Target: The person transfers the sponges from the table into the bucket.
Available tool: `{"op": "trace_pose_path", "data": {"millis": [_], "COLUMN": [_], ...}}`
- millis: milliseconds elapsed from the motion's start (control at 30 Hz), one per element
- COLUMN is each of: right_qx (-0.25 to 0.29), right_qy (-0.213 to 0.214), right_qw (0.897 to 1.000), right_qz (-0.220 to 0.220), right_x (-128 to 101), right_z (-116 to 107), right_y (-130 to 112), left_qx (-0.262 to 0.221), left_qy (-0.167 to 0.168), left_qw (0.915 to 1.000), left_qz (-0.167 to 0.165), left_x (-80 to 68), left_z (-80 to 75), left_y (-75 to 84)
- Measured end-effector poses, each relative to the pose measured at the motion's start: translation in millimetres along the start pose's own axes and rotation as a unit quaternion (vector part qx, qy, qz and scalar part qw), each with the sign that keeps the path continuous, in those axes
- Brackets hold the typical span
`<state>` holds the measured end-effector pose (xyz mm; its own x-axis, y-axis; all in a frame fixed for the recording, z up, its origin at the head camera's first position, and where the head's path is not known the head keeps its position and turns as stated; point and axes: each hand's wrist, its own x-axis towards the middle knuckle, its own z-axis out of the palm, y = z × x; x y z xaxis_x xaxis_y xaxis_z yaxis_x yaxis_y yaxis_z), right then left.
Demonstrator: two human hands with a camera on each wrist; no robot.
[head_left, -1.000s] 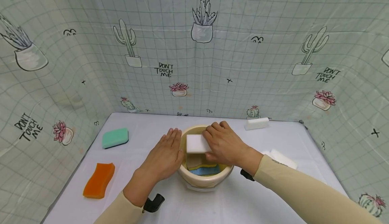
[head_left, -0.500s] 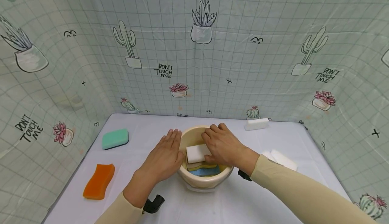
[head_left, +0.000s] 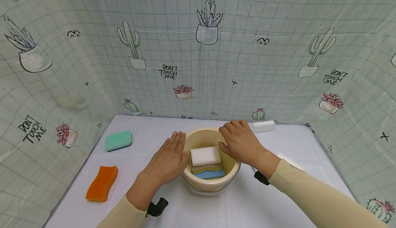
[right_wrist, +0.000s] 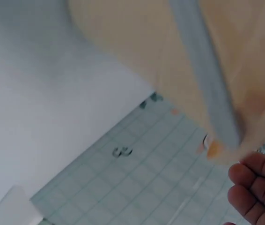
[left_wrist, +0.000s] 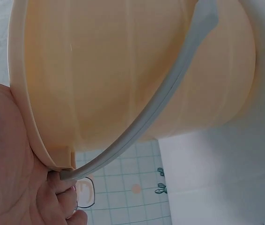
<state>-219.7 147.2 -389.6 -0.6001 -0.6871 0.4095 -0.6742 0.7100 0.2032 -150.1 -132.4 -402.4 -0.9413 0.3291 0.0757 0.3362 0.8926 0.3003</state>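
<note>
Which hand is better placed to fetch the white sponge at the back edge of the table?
The right hand: it hovers empty over the bucket's far right rim, close to that white sponge. The left hand rests flat against the bucket's other side.

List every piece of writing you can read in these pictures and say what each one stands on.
"DON'T TOUCH ME" on the backdrop curtain, near the middle.
"DON'T TOUCH ME" on the curtain's left side.
"DON'T TOUCH ME" on the curtain's right side.
No writing shows on the bucket, the sponges or either wrist view.
</note>
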Motion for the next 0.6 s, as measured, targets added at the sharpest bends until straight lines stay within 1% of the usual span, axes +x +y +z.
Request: {"op": "trace_pose_path", "data": {"millis": [233, 400, 500, 600], "right_qx": [-0.018, -0.040, -0.064, -0.108], "right_qy": [0.029, 0.021, 0.004, -0.025], "right_qw": [0.999, 0.999, 0.998, 0.992], "right_qz": [0.013, 0.016, -0.004, -0.053], "right_x": [-18.5, -35.3, -51.5, -71.3], "right_z": [-11.1, -14.1, -11.1, -5.2], "right_y": [35.8, 57.1, 68.3, 78.9], "left_qx": [0.003, -0.002, -0.002, -0.003], "left_qy": [-0.006, -0.004, -0.005, -0.005], "left_qw": [1.0000, 1.0000, 1.0000, 1.0000], "left_qz": [-0.004, -0.003, -0.003, -0.003], "left_x": [-2.0, -1.6, -0.8, -0.2], "left_z": [-0.8, -0.8, -0.2, 0.0], "left_y": [-0.2, -0.1, -0.1, 0.2]}}
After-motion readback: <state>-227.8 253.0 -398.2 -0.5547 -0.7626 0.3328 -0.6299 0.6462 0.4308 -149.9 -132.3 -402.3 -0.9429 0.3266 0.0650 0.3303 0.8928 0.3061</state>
